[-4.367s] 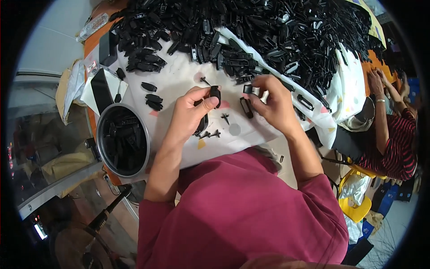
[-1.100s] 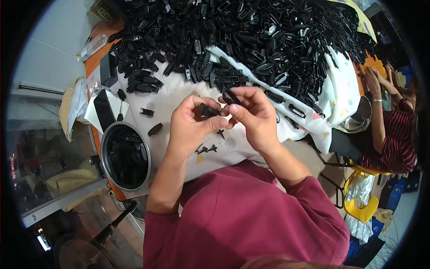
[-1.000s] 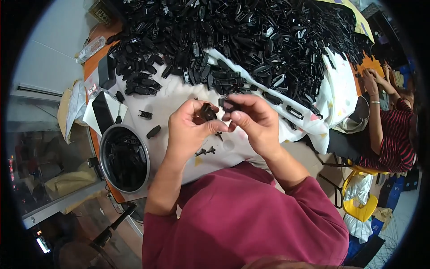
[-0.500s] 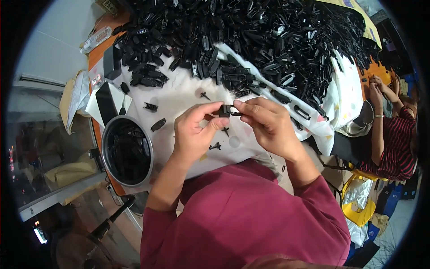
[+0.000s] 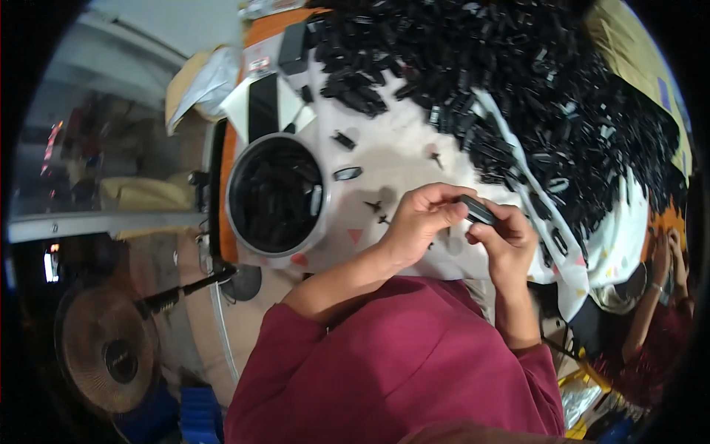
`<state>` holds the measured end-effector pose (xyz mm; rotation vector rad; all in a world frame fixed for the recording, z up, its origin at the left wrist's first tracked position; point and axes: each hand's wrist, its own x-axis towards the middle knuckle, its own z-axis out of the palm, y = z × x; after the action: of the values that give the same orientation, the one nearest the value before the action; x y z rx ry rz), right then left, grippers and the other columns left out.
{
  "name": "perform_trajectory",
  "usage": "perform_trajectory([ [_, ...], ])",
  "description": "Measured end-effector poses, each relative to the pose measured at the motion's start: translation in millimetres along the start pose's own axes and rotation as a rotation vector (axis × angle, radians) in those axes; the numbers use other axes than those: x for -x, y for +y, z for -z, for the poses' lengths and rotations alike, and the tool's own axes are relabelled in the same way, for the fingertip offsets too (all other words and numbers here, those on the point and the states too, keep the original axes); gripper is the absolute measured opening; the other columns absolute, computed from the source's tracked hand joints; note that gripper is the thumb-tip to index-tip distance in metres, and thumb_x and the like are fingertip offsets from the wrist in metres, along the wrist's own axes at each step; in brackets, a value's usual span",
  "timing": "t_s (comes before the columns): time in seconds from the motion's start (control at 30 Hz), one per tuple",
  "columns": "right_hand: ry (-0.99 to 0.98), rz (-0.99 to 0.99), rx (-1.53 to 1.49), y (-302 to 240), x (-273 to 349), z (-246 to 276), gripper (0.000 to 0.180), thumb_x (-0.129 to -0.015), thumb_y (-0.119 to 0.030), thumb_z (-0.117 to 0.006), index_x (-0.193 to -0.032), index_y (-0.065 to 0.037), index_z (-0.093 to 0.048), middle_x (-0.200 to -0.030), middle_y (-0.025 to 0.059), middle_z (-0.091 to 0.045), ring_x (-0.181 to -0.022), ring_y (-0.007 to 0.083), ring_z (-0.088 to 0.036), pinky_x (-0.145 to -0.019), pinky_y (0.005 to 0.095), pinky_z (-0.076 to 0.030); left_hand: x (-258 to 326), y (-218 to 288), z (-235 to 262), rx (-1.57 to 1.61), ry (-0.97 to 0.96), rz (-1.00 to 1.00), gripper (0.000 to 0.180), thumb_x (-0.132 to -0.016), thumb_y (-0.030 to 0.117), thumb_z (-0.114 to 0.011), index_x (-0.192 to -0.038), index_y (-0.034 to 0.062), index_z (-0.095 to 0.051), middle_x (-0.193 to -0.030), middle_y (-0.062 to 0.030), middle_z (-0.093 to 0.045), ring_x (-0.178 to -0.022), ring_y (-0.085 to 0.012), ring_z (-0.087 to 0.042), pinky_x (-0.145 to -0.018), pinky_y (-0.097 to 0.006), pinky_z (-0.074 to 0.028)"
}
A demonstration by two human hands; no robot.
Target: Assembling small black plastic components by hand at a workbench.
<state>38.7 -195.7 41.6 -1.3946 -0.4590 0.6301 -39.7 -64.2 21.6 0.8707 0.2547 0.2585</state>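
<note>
One black plastic part (image 5: 477, 209) between two hands: left hand (image 5: 419, 222), right hand (image 5: 505, 237).

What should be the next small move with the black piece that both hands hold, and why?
Probably carry the small black part left and drop it into the round metal bowl. The left hand and right hand pinch it together above the white cloth, and the bowl already holds similar dark parts.

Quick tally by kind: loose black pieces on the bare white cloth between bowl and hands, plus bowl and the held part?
Black part held between left hand and right hand: 1
Round metal bowl: 1
Loose black pieces on the white cloth: 5
Total: 7
</note>
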Motion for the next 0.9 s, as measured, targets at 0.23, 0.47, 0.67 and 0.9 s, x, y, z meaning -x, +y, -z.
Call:
perform_trajectory([
  [0.23, 0.111, 0.028, 0.025, -9, -33, 26, 0.039, -0.086, -0.019, -0.054, -0.118, 0.001, -0.046, -0.101, 0.0104, -0.06, -0.079, 0.0125, -0.058, -0.063, 0.0217, -0.046, -37, 61, 61, -0.614, 0.313, -0.253, 0.013, -0.079, 0.009, -0.059, -0.091, 0.0035, -0.061, -0.086, -0.0036, -0.059, -0.078, -0.0105, -0.055, -0.066, -0.024, -0.045],
  [0.47, 0.052, 0.07, 1.317, 11, -11, 54, 0.034, -0.067, -0.02, -0.069, -0.095, -0.003, -0.061, -0.092, 0.0121, -0.058, -0.078, 0.03, -0.058, -0.067, 0.036, -0.045, -50, 98, 127, -2.361, -0.088, 0.037, 0.018, -0.07, 0.009, -0.056, -0.087, 0.0078, -0.062, -0.087, -0.0098, -0.056, -0.082, -0.0292, -0.058, -0.071, -0.039, -0.046],
  [0.67, 0.041, 0.176, 1.129, 29, -9, 52, 0.026, -0.069, -0.01, -0.067, -0.094, -0.003, -0.059, -0.086, 0.0098, -0.059, -0.076, 0.0238, -0.058, -0.066, 0.031, -0.046, -55, 99, 79, -1.869, -0.01, -0.097, 0.023, -0.075, 0.011, -0.059, -0.097, 0.0038, -0.061, -0.091, -0.0124, -0.061, -0.079, -0.0238, -0.059, -0.071, -0.031, -0.045],
  [0.9, 0.031, 0.034, 0.269, 7, -23, 33, 0.029, -0.075, -0.009, -0.067, -0.099, -0.004, -0.052, -0.08, 0.0007, -0.056, -0.068, 0.0067, -0.05, -0.056, 0.0207, -0.04, -33, 43, 3, -0.798, -0.083, -0.091, 0.03, -0.073, 0.001, -0.066, -0.102, 0.0001, -0.059, -0.091, 0.001, -0.058, -0.077, -0.0063, -0.048, -0.071, -0.018, -0.04],
])
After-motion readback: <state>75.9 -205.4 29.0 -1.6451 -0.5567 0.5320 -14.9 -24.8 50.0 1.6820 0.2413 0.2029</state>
